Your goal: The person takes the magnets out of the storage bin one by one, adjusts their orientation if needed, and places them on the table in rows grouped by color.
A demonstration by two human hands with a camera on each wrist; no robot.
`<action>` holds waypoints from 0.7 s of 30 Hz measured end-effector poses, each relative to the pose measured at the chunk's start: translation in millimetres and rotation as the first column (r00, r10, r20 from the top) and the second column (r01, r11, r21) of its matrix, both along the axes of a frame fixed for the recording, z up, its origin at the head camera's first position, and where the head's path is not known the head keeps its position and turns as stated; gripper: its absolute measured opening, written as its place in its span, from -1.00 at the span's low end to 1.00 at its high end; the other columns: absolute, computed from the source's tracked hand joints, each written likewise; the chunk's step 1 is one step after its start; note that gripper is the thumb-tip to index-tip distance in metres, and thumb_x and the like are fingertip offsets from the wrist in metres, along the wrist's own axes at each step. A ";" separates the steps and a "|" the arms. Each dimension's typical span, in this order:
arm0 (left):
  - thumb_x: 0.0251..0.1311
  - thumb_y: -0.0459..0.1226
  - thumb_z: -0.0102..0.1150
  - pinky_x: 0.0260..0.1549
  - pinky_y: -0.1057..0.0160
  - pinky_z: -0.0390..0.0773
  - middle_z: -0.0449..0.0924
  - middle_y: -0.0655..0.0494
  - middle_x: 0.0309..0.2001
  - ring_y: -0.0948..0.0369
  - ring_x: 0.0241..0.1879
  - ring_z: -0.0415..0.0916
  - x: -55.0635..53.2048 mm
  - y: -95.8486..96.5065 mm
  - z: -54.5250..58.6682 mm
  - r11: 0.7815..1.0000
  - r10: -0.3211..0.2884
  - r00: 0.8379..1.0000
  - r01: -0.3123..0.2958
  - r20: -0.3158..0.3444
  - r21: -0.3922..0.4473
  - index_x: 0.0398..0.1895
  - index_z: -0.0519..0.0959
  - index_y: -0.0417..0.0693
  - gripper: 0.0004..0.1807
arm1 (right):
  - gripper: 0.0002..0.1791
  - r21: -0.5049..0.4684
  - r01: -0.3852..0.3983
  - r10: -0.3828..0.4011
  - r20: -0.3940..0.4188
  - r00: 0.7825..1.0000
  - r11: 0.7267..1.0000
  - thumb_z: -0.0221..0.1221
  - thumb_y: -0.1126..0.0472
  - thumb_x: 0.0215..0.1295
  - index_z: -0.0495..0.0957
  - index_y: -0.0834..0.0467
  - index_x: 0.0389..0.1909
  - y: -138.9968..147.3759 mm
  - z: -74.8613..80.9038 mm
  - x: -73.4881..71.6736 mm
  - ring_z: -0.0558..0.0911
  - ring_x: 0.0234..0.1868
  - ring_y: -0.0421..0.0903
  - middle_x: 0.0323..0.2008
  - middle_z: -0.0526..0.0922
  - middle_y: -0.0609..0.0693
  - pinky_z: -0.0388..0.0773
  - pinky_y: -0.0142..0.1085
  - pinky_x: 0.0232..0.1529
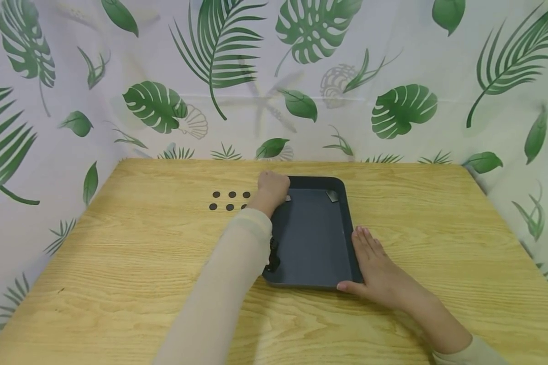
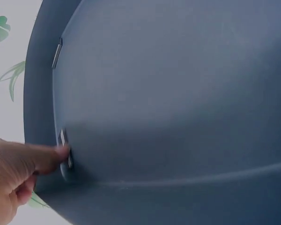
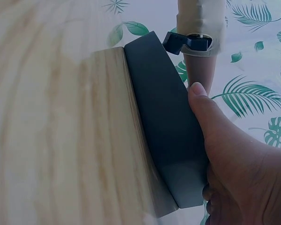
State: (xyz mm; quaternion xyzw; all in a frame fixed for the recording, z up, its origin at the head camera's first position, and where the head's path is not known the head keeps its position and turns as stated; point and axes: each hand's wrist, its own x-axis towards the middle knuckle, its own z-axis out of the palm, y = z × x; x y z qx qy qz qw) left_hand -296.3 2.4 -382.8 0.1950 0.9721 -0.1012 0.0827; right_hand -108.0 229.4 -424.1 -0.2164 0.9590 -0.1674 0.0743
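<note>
A dark grey rectangular tray (image 1: 312, 233) lies on the wooden table. My left hand (image 1: 273, 187) is at its far left corner, fingers curled. In the left wrist view, the thumb and a finger pinch a small flat metal piece (image 2: 63, 136) against the tray's inner corner; the fingertips are partly blurred. A second metal piece (image 1: 332, 196) sits in the far right corner. My right hand (image 1: 379, 271) rests against the tray's near right corner, fingers straight along the right side and thumb at the near edge.
Several small black discs (image 1: 232, 194) lie in two rows left of the tray, partly hidden by the left arm. The wooden table (image 1: 132, 243) meets a leaf-patterned cloth (image 1: 237, 116) behind. A black wrist device (image 1: 273, 256) hangs at the left sleeve.
</note>
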 end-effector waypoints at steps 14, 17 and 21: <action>0.26 -0.16 0.18 -0.56 0.37 0.22 0.32 0.20 -0.61 0.30 -0.62 0.16 -0.9 3.5 -8.7 0.952 -0.224 0.893 0.114 0.390 0.284 -0.65 0.46 -0.02 -0.68 | 0.19 -0.013 0.001 -0.001 0.006 1.000 1.000 0.09 -0.32 0.21 -0.32 0.41 0.43 0.4 0.0 -0.5 -0.33 0.47 0.23 0.45 -0.34 0.35 -0.40 -0.07 0.43; 0.31 -0.16 0.11 -0.63 0.36 0.06 0.05 0.20 -0.74 0.29 -0.71 -0.06 -2.0 7.0 -9.9 0.955 -0.251 0.877 0.154 0.409 0.255 -0.80 0.23 0.02 -0.50 | 0.19 -0.019 -0.003 0.004 0.010 1.000 1.000 0.08 -0.32 0.21 -0.33 0.41 0.43 0.8 0.9 0.4 -0.33 0.47 0.23 0.45 -0.34 0.36 -0.40 -0.05 0.43; 0.34 -0.16 0.07 -0.63 0.38 0.17 0.21 0.21 -0.74 0.31 -0.71 0.10 -1.5 8.5 -8.5 0.937 -0.288 0.869 0.170 0.402 0.304 -0.75 0.38 -0.02 -0.56 | 0.20 -0.016 -0.004 0.004 0.017 1.000 1.000 0.07 -0.33 0.21 -0.34 0.40 0.43 0.7 0.9 0.3 -0.33 0.47 0.23 0.45 -0.35 0.36 -0.39 -0.05 0.43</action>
